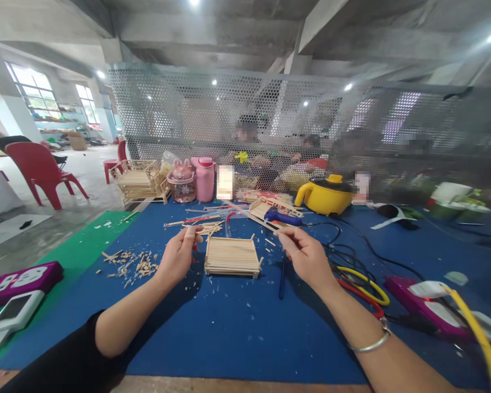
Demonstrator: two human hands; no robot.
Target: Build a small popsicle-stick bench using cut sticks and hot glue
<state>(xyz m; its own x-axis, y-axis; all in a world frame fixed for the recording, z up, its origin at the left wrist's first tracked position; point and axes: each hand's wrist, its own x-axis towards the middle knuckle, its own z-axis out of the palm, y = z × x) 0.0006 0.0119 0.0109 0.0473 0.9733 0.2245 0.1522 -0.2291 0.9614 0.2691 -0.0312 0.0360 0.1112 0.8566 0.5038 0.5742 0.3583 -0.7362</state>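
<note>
My left hand (pixel 179 255) is closed in a pinch, left of a small wooden stick platform (pixel 232 255). Whatever its fingertips hold is too small to make out. On the platform's right, my right hand (pixel 305 255) is also pinched closed. A thin stick end shows by its fingertips, but I cannot tell whether it is gripped. The platform lies flat on the blue mat (pixel 237 333), its slats side by side with short posts at the corners. Neither hand touches it. Behind the right hand, a blue glue gun (pixel 284 217) rests against another stick frame (pixel 264 208).
Stick offcuts (pixel 141 265) litter the left. A finished-looking stick structure (pixel 141 180), pink bottle (pixel 205 180) and yellow pot (pixel 328 196) line the back before a perforated screen (pixel 180 109). Cables (pixel 352 259) and a purple power strip (pixel 425 305) lie right; a dark pen-like tool (pixel 282 281) is nearer.
</note>
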